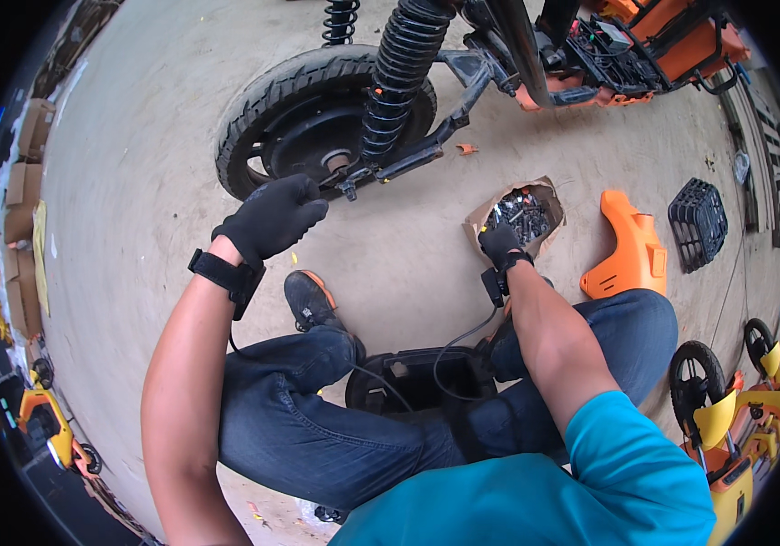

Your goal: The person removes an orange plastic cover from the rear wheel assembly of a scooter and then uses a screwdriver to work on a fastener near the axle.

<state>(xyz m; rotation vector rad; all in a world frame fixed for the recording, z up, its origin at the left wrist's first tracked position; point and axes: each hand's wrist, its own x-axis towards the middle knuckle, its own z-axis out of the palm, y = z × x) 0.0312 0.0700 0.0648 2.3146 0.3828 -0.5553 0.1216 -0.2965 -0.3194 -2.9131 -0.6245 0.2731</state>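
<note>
My left hand (279, 217), in a black glove, is closed in a fist beside the axle end of a scooter's wheel (267, 114). A thin dark piece seems to run from the fist toward the swingarm (413, 162); what the fist holds is hidden. My right hand (501, 244), also in a black glove, reaches into an open cardboard box (549, 238) of small metal parts (526, 211). Its fingertips blend into the dark parts, so their grip does not show. A black coil-spring shock absorber (399, 77) rises next to the wheel.
An orange plastic body panel (625, 250) and a black crate (698, 223) lie on the right. Between my legs sits a black open bin (417, 378). Orange-yellow scooters (727, 423) stand at lower right; cardboard boxes (24, 205) line the left side.
</note>
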